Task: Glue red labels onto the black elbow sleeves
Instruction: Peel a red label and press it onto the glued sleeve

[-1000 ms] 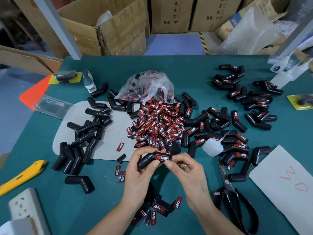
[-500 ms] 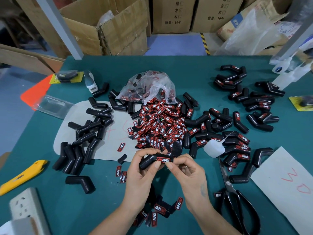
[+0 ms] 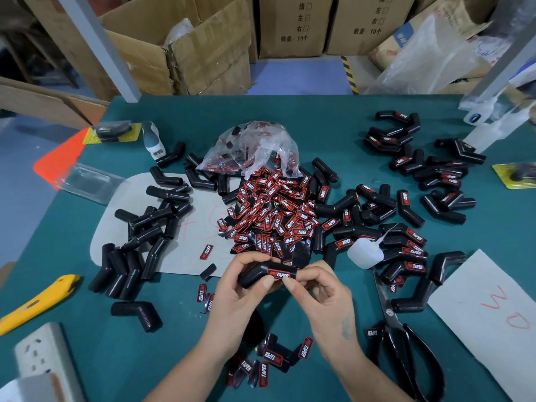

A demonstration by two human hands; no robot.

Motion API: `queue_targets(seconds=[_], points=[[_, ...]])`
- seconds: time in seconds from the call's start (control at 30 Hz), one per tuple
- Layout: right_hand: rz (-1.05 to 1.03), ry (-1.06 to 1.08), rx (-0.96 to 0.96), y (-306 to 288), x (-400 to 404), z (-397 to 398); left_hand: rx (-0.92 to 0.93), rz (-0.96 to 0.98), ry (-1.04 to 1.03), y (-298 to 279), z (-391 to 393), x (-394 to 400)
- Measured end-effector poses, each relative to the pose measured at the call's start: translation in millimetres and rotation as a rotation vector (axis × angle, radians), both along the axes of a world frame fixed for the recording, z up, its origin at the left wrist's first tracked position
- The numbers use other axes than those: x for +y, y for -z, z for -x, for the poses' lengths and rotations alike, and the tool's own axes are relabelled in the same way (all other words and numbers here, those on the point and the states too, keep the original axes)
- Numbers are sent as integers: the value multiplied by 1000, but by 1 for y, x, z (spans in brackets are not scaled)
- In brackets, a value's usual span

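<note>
My left hand (image 3: 240,297) grips a black elbow sleeve (image 3: 255,274) above the table's near middle. A red label (image 3: 279,274) lies on the sleeve's right arm. My right hand (image 3: 322,297) pinches that end, thumb against the label's edge. A heap of loose red labels (image 3: 269,216) spills from a clear plastic bag (image 3: 252,146) just beyond my hands. Unlabelled black sleeves (image 3: 145,236) lie on the left. Sleeves bearing labels (image 3: 406,242) are piled on the right. A small white glue bottle (image 3: 364,252) lies beside that pile.
Black scissors (image 3: 406,343) lie at the near right beside a white sheet (image 3: 493,314). A yellow utility knife (image 3: 37,303) and a white power strip (image 3: 40,358) sit at the near left. More labels (image 3: 272,361) lie between my forearms. Cardboard boxes (image 3: 203,53) stand behind the green table (image 3: 319,117).
Both hands still hold the same sleeve with its label. Their pose has hardly altered; only the view has shifted slightly.
</note>
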State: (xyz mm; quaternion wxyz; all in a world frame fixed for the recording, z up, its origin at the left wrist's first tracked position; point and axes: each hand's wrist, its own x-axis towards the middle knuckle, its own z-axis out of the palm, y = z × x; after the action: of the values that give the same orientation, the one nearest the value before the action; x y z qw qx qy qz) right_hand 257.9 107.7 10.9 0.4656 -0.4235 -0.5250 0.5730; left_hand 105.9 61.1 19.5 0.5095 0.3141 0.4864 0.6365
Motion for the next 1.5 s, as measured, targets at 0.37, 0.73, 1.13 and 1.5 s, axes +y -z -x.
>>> queue_targets(seconds=[0.37,0.73,1.13,1.5], points=[[-33,-62,-46,-7,1,0,184,25,-30,-3,6,1],[-14,-54,-39,0,1,0,91,69,-14,-3,2,1],[135,-129,-20,-3,5,-2,24,139,-26,-4,2,2],[92,-128,-5,0,7,-4,11,88,-5,-9,5,1]])
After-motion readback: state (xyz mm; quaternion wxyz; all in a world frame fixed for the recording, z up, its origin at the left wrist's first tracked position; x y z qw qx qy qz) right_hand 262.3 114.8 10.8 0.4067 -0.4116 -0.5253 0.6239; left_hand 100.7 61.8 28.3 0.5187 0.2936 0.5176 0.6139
